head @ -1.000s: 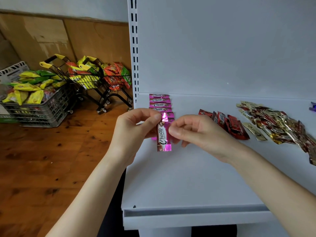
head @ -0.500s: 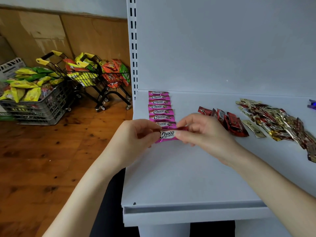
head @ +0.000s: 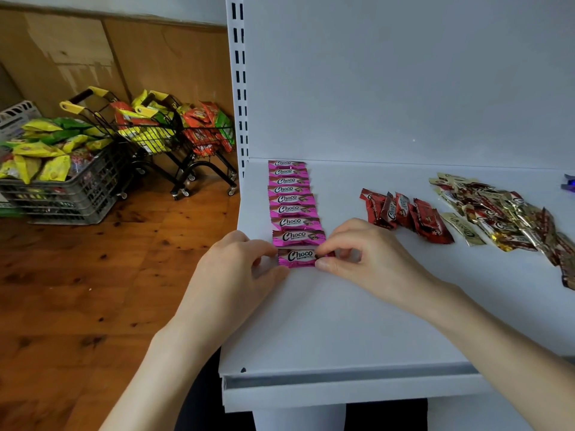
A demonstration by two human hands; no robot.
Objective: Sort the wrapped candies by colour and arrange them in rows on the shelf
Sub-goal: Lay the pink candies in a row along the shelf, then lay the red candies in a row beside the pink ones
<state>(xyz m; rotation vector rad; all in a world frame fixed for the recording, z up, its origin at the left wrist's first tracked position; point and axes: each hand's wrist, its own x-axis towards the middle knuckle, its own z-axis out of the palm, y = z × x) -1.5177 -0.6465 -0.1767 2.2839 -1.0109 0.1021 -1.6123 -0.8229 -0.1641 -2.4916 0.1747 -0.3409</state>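
Observation:
A column of several pink Choco candies [head: 291, 199] runs from the back wall toward me along the left side of the white shelf [head: 342, 331]. At its near end lies one more pink candy [head: 297, 257], flat on the shelf. My left hand [head: 241, 269] pinches its left end and my right hand [head: 362, 259] pinches its right end. A small group of red candies [head: 404, 214] lies to the right. Farther right is a heap of gold and dark red candies [head: 504, 217].
A blue wrapper [head: 568, 183] shows at the right edge. The shelf's front lip [head: 342, 387] is close to me. Left of the shelf, on the wooden floor, stand a grey crate [head: 59, 194] of yellow and green packets and two small shopping carts [head: 174, 141] with snack bags.
The pink candy was held upright above the shelf, then turned level. Now both hands have lowered it onto the shelf at the near end of the pink column.

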